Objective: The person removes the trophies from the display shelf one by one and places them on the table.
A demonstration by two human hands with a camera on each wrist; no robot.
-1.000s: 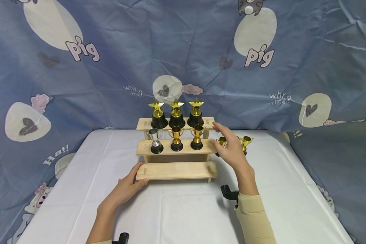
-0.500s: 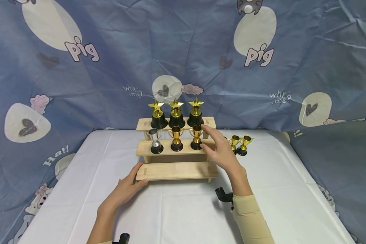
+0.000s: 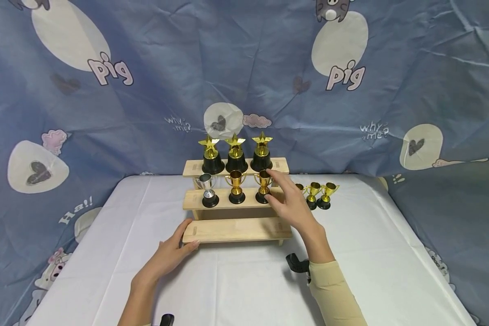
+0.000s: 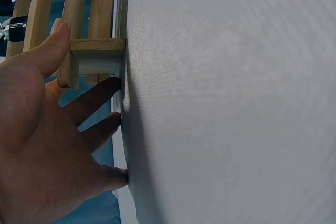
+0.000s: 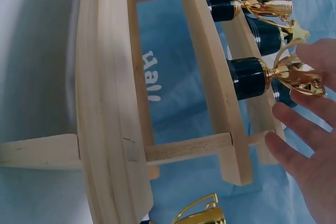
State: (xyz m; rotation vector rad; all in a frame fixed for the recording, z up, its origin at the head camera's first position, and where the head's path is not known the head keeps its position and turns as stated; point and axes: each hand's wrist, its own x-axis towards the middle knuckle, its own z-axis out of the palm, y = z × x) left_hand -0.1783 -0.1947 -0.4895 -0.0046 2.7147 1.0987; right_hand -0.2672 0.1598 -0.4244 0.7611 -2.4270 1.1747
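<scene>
"pig" [image 3: 345, 78], "why me?" [image 3: 374, 135], "Ha!!" [image 3: 76, 209], on blue backdrop [image 3: 167, 54]

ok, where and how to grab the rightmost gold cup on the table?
Probably pinch the bowl front to back, coming from the right: this gold cup stands on its black base, handles jut out sideways, and another cup crowds its left.

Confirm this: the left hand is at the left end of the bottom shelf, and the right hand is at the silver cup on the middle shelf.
Wrong on the colour: the right hand is at a gold cup on the middle shelf, as the head view shows. The left hand is at the left end of the bottom shelf.
</scene>
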